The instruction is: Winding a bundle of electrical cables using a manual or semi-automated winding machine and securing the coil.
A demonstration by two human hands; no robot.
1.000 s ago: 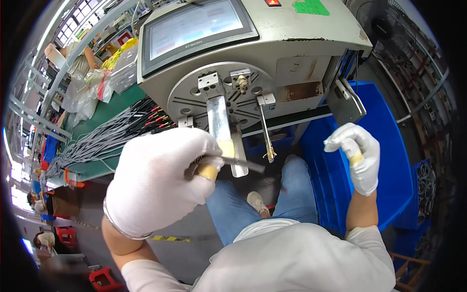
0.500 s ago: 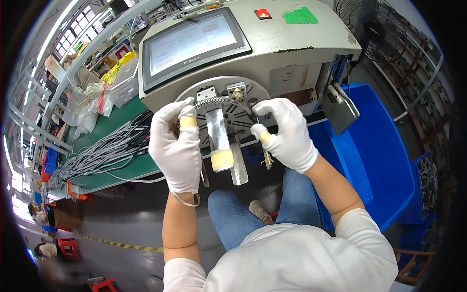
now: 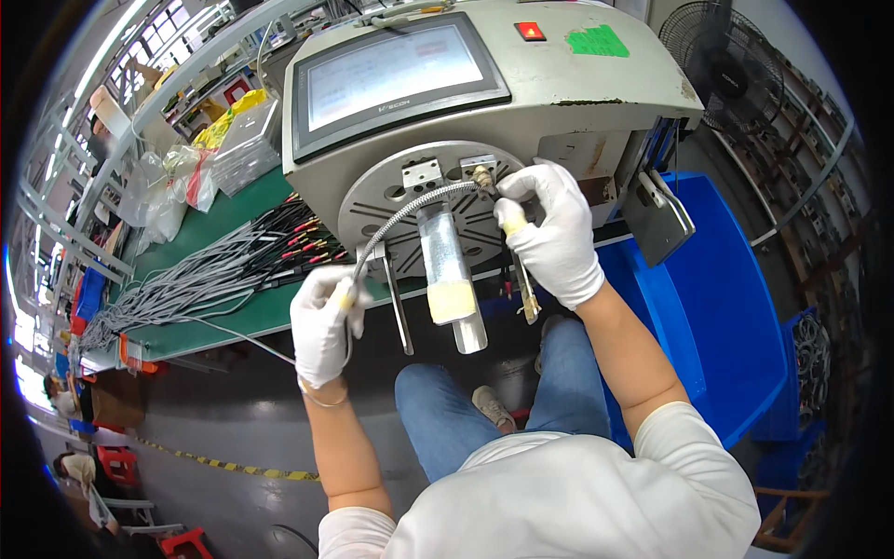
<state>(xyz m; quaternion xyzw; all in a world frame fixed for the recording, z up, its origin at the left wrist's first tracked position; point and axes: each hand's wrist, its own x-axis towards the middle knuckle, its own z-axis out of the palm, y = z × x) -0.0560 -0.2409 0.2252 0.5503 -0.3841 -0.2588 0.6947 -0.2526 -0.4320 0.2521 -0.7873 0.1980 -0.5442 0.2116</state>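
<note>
Fingers [image 3: 518, 191] of the right hand [image 3: 556, 233] pinch one end of a gray cable [image 3: 400, 216] against the machine's round plate [image 3: 419, 200], while the left hand [image 3: 324, 321] grips the other end below, keeping it arched. A taped metal post [image 3: 449, 275] hangs between them; loose wires [image 3: 186, 279] crowd the green worktop [image 3: 233, 317] to the left.

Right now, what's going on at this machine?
A seated person in white gloves is stretching a grey cable across the front of a machine. The right hand pinches one end of the cable at a fitting on the round slotted disc. The left hand grips the cable lower down, off the disc's lower left edge. More cables lie in a bundle on the green bench.
</note>
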